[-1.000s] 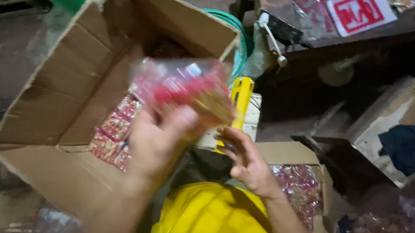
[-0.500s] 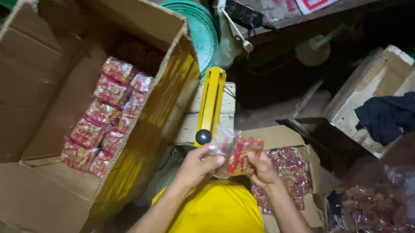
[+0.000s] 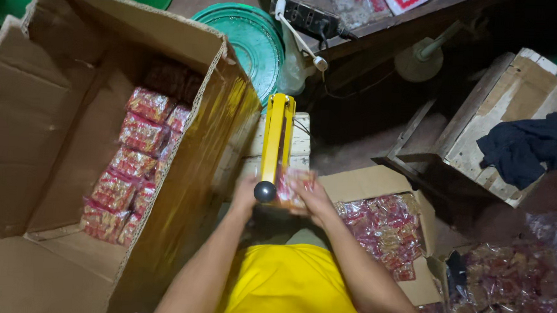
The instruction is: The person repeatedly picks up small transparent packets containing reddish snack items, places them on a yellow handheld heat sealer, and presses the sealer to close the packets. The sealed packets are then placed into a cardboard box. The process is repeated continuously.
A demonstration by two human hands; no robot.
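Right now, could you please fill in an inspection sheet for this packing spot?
Surface: white block under the yellow sealer.
Job's things: red packet at the sealer; rows of packets in the big cardboard box.
Clutter: small box of packets, dark cloth on a wooden crate.
Hands: left hand by the sealer's black knob; right hand holds the packet.
Cables: white plug in a power strip.
Surroundings: green basin.

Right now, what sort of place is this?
Probably a small home packing workshop: a yellow lever sealer sits on a low stand, a large cardboard box holds rows of red packets, and loose packets fill a smaller box.
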